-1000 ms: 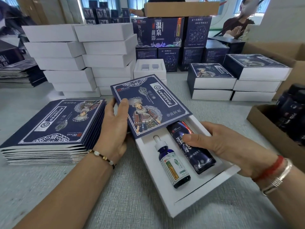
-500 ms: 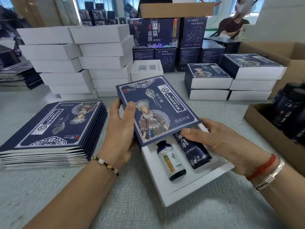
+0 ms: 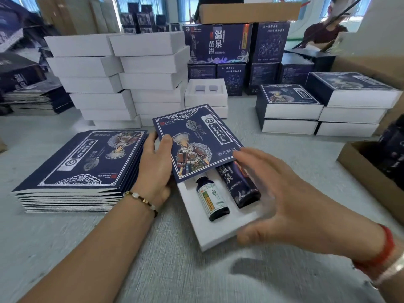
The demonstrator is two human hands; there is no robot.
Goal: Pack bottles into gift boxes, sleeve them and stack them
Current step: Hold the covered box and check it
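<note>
Head view, from the nearest thing outward: the right hand (image 3: 290, 200) hangs over the near right corner of the white foam-lined gift box tray (image 3: 218, 239), fingers spread and released, grasping nothing; motion blur hides whether the palm touches the tray edge. Under those fingers, in two cut-outs, lie a small dark dropper bottle with a green-and-white label (image 3: 213, 199) and, beside it, a taller navy bottle with white characters (image 3: 239, 184), its top already under the sleeve. Past them the left hand (image 3: 156, 169) grasps the navy printed card sleeve with a costumed figure (image 3: 194, 143) by its left edge, thumb on top, fingers curled beneath. The sleeve covers the far half of the tray. To finish well, I judge the right hand should brace the tray's near end while the left draws the sleeve on square, so its mouth does not catch a corner or the bottles. Beyond the left fingers lie a stack of flat navy sleeves (image 3: 78, 167), then white boxes (image 3: 122, 79).
</note>
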